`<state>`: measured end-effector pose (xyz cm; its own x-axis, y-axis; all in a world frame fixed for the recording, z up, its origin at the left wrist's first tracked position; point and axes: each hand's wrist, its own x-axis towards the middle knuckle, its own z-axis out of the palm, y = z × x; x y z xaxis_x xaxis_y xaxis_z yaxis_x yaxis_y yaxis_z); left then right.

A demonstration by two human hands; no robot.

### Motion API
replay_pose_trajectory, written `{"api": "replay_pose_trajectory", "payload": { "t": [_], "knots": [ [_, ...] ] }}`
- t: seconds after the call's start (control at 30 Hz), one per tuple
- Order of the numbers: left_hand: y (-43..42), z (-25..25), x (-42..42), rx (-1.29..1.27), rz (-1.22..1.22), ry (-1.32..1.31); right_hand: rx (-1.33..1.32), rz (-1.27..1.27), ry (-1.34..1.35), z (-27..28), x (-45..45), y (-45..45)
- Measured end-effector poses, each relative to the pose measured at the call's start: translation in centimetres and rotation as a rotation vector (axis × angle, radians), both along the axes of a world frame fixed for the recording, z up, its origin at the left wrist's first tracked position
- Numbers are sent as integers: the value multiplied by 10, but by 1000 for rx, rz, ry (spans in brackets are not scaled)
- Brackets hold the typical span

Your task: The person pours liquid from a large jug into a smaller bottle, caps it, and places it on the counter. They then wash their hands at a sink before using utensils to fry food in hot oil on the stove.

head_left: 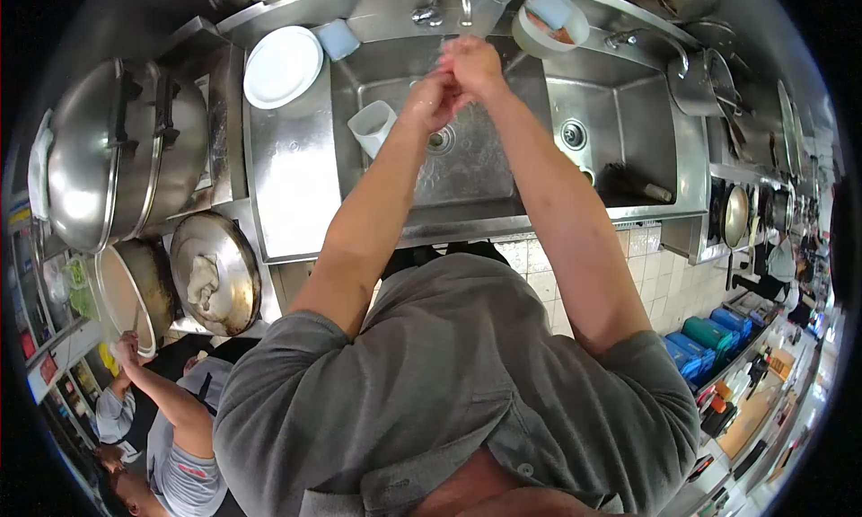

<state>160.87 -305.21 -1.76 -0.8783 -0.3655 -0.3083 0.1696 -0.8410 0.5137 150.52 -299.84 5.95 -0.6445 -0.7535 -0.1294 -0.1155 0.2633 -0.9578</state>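
Note:
My left hand [433, 102] and my right hand [473, 66] are together above the left basin of a steel sink [485, 180], just below a tap [465, 5]. Both have curled fingers and touch each other; no object shows in them. Wet drops show around the fingers. A white plastic jug [372, 126] leans in the basin to the left of my hands, over from the drain [440, 140]. To the right, a white bowl [539, 43] with a blue sponge [549, 8] and orange-brown bits sits on the sink's back ledge.
White plates [283, 66] and another blue sponge [338, 39] lie on the left drainboard. The right basin [620, 104] has a brush-like tool [648, 186]. Large pans [90, 153] stand left. A co-worker [184, 427] at lower left holds a big pot [126, 292].

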Motion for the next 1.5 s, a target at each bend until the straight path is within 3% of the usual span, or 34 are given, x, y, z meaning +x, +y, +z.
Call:
{"api": "replay_pose_trajectory", "payload": {
  "t": [0.03, 0.1, 0.13, 0.17, 0.23, 0.3, 0.37, 0.4, 0.47, 0.5, 0.53, 0.57, 0.6, 0.63, 0.67, 0.77, 0.8, 0.83, 0.87, 0.9, 0.97, 1.03, 1.1, 1.13, 1.2, 1.23, 1.3, 1.33, 1.4, 1.43, 1.5],
  "knots": [
    [-6, -5, -5, 0, -12, 9, 0, -12, 9, -5, 2, 12],
    [-11, -6, -14, -88, 62, -179, 7, -142, 509, -24, 12, 44],
    [-4, 19, -17, -144, 119, -295, 90, -28, 575, -46, 8, 65],
    [-7, 12, -23, -147, 95, -280, 177, 74, 640, -67, 4, 90],
    [-18, -9, -57, -319, 13, -306, 787, 543, 755, -72, -2, 141],
    [-24, -5, -84, -250, -110, -232, 666, 28, 622, -77, 12, 204],
    [-35, 4, -92, -37, -113, -89, 328, -170, 643, -87, 11, 256],
    [-39, 7, -90, 94, -64, 19, 386, -208, 536, -74, 13, 281],
    [-73, -30, -93, 54, -26, 171, 436, -369, 423, -59, 25, 340],
    [-114, -95, -100, 69, 16, 68, 433, -490, 422, -66, 32, 378],
    [-101, -60, -81, -132, 180, -195, 523, -555, 458, -69, 42, 416],
    [-152, -117, -90, -204, 174, -360, 614, -624, 482, -71, 56, 449],
    [-172, -133, -88, -223, 247, -267, 697, -684, 430, -74, 75, 483],
    [-173, -98, -85, -173, 223, -377, 768, -726, 365, -80, 98, 516],
    [-189, -97, -82, -194, 71, -286, 875, -734, 250, -88, 119, 548],
    [-212, -95, -88, -278, -95, -369, 1118, -760, 53, -125, 213, 648],
    [-212, -93, -86, -283, -112, -364, 1328, -551, -68, -135, 243, 685],
    [-214, -95, -88, -214, -47, -316, 1508, -167, -59, -155, 275, 721],
    [-214, -100, -91, -142, 19, -267, 1630, 327, -241, -123, 290, 715],
    [-211, -101, -92, -138, 5, -257, 1526, -607, -420, -154, 348, 748],
    [-211, -102, -91, -136, 34, -151, 1325, -859, -1009, -176, 414, 790],
    [-213, -108, -92, -186, -14, -131, 1051, -1280, -1024, -127, 446, 769],
    [-198, -107, -90, -697, 242, -247, 1030, -1282, -1036, -121, 452, 761],
    [-198, -106, -95, -703, 248, -240, 1014, -1287, -1053, -122, 453, 762],
    [-209, -124, -103, -1314, 276, -317, 942, -1313, -1020, -118, 441, 753],
    [-201, -116, -101, -1319, 274, -304, 876, -1343, -987, -116, 435, 750],
    [-170, -92, -99, -1890, 377, -708, 825, -1304, -942, -132, 421, 761],
    [-155, -90, -102, -1892, 385, -684, 792, -1256, -891, -140, 414, 771],
    [-122, -87, -103, -1258, 589, -491, 791, -1231, -855, -149, 392, 791],
    [-102, -85, -101, -1261, 595, -475, 808, -1190, -825, -154, 383, 801],
    [-49, -82, -82, -488, 357, -95, 726, -1245, -825, -163, 367, 826]
  ]
}}
